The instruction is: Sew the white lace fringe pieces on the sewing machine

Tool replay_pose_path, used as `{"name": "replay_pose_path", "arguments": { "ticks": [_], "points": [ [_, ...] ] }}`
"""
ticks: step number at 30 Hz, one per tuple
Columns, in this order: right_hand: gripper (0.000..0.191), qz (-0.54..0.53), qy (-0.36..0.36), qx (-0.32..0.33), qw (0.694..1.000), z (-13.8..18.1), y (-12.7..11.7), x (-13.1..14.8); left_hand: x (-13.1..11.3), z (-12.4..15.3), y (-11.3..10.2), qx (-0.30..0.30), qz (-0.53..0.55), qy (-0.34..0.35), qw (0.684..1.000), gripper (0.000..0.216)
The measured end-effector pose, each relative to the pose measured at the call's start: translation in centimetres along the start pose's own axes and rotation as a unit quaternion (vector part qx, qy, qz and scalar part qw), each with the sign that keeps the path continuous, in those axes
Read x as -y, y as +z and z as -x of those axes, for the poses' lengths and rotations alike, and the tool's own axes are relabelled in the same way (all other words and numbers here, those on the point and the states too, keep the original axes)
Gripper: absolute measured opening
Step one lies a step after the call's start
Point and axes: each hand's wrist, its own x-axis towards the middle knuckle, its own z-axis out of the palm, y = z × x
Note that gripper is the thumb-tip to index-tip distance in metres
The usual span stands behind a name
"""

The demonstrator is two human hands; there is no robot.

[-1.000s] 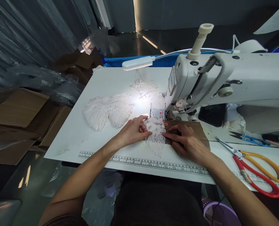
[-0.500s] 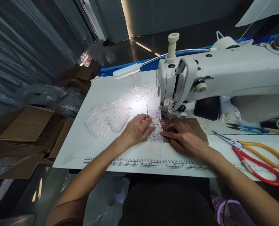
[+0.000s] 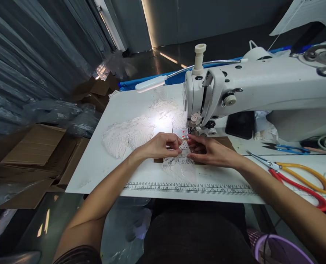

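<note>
In the head view, my left hand (image 3: 165,145) pinches the near piece of white lace (image 3: 179,167) between thumb and fingers, just in front of the needle area. My right hand (image 3: 212,149) is at the lace's right edge, thumb and forefinger apart, fingertips touching or very near it. A flat brown piece (image 3: 225,142) lies under the lace and both hands, mostly covered. Right behind my fingertips is the presser foot of the white sewing machine (image 3: 194,99). Small red marks show on the metal plate there.
More white lace (image 3: 127,137) lies left under the lamp (image 3: 151,84). Orange-and-red-handled scissors (image 3: 303,176) and blue snips (image 3: 286,148) rest at the right. A printed ruler (image 3: 185,188) runs along the table's front edge. Cardboard boxes (image 3: 33,145) stand on the left.
My left hand has gone from lying flat to pinching the lace, whose upper edge is now lifted. The brown piece has shifted left beneath the lace. My right hand has risen off it.
</note>
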Motion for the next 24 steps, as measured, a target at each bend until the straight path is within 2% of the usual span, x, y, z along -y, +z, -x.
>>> {"name": "replay_pose_path", "arguments": {
  "ticks": [3,7,13,16,19,24],
  "points": [
    [0.059,-0.123,0.049,0.041,0.99,-1.0,0.4,0.3,0.6,0.0,0.2,-0.015,0.074,-0.015,0.997,0.015],
    [0.036,-0.197,0.08,-0.016,0.977,-1.3,1.3,-0.4,1.0,0.3,0.7,-0.054,0.083,-0.003,0.995,0.025],
    [0.03,-0.157,0.027,-0.058,0.986,-0.9,1.6,-0.8,1.1,0.2,2.1,-0.104,-0.023,0.062,0.992,0.066],
    [0.03,-0.129,0.018,-0.065,0.989,-0.7,1.4,-0.5,1.3,0.0,2.7,-0.139,-0.026,0.039,0.989,0.058],
    [0.029,-0.122,0.021,-0.061,0.99,-0.5,1.3,-0.4,1.3,0.0,2.9,-0.136,0.011,0.021,0.99,0.056],
    [0.033,-0.196,0.035,-0.068,0.977,-0.5,1.7,-0.6,1.3,0.2,2.9,-0.133,0.038,-0.012,0.99,0.061]
  ]
}}
